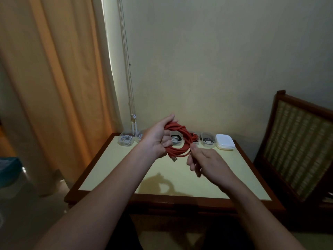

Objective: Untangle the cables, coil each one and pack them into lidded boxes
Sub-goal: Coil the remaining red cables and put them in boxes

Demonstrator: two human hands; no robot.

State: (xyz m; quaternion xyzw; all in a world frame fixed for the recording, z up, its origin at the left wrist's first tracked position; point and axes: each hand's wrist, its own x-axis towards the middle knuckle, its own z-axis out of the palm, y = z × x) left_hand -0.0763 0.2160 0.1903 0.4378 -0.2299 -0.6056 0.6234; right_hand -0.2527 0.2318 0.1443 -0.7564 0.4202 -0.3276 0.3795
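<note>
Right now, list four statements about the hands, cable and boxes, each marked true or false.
1. The left hand grips the coiled red cable. True.
2. The red cable lies inside a box. False: the left hand and right hand hold it above the table.
3. The white lids sit stacked at the row's right end. True.
4. The leftmost box holds a black cable. False: its cable is white.

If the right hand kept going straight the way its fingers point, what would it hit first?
The red cable coil gripped in the left hand: the right hand points up and leftward, its fingertips already at the coil's right edge, seemingly pinching a strand. Depth is hard to judge.
</note>
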